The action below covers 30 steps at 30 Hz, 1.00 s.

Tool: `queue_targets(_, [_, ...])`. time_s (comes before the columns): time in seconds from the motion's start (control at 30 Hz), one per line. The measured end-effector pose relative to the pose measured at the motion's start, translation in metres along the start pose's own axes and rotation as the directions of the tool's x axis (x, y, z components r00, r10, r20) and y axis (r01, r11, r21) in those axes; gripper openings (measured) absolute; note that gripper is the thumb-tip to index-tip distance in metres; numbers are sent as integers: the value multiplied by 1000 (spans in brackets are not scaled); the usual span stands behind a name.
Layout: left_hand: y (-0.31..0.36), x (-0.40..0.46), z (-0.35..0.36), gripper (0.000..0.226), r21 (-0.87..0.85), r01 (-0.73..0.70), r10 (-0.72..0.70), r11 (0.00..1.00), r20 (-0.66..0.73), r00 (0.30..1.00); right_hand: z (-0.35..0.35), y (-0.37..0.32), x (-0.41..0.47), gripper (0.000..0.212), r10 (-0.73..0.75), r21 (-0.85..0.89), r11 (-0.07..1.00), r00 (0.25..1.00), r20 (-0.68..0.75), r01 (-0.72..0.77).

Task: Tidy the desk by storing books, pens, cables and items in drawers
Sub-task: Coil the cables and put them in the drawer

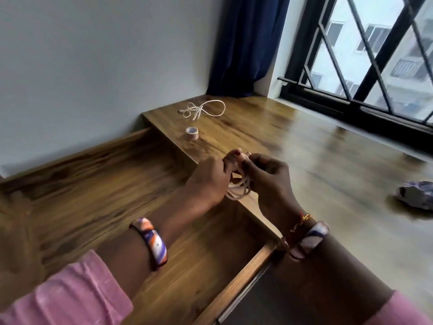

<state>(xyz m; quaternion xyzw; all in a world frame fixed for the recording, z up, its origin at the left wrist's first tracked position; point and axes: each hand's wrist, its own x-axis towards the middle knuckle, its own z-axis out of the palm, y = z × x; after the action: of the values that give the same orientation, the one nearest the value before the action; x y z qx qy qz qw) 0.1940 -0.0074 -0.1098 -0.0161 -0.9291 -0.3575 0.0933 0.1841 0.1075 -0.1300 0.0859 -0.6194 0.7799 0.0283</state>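
Seen from above, both hands meeting over the right wall of an open wooden drawer (117, 174), at the edge of the wooden desk (269, 137). Left hand (207, 179) closed around one side of a small coil of white cable (239, 187), fingertips pinching its upper end; right hand (267, 177) closed on the other side, fingers curled over the same bundle. Loops of the coil hanging below and between the two hands, just above the drawer's right wall. Drawer interior visible as bare wood grain, blurred. Farther back on the desk, near the corner by the wall, a second white cable (203, 110) lying loose in open loops, one plug end pointing left. Between that cable and the hands, well apart from both, a small roll of tape (192, 133) resting on its side, the hollow core facing the camera. At the right edge of the desk, a crumpled purple-and-white object (416, 194), too blurred to identify. Patterned bangle (152, 242) in orange, purple and white on the left wrist; a similar bangle (309, 238) plus red and gold threads on the right wrist. Pink sleeves (70, 289) on both forearms. Dark blue curtain (246, 43) in the corner beside a black-framed window (351, 66) with a diagonal grille. No brand, label or lettering legible anywhere.
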Motion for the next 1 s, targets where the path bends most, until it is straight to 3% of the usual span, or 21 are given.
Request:
queue_targets(0.07, [-14,-10,12,42,122,-54,50,991,37,998,-2,12,0,17,194,137,972,981,-24,-189])
queue_targets(0.13, [-28,-15,21,44,160,-47,30,986,110,993,-7,26,-2,20,289,172,944,957,-10,-283])
queue_targets(0.27, [-41,-13,32,27,256,-68,-10,964,293,956,-24,47,-12,17,366,-118,927,928,68,-356])
queue_targets(0.37, [-48,-10,38,27,211,-111,33,971,341,940,-32,45,-13,18,449,-353,844,892,49,-405])
queue_targets(0.43, [-52,-10,46,27,125,-103,54,987,351,935,-35,38,-14,19,458,-515,777,886,69,-361])
queue_targets(0.5, [-54,-14,58,26,37,-79,62,996,342,938,-38,35,-18,18,385,-652,720,919,90,-237])
queue_targets(0.57, [-56,-17,74,24,25,-41,32,999,293,956,-49,37,-22,20,216,-776,619,976,21,-120])
queue_targets(0.63, [-63,-22,88,28,41,64,-72,997,245,967,-72,38,-25,20,39,-884,451,992,-119,-124])
queue_targets(0.7, [-73,-27,101,28,124,135,-165,983,283,945,-102,37,-30,19,-19,-937,288,977,-210,-196])
queue_targets(0.8, [-81,-32,117,25,283,162,-271,945,406,873,-130,42,-42,18,-26,-983,78,985,-169,-167])
queue_targets(0.9, [-76,-30,134,27,287,203,-316,936,434,844,-132,54,-44,22,-84,-997,9,993,-80,-80])
queue_targets(1.0, [-75,-27,147,34,314,194,-323,929,437,839,-133,55,-41,22,-95,-997,12,993,-73,-72])
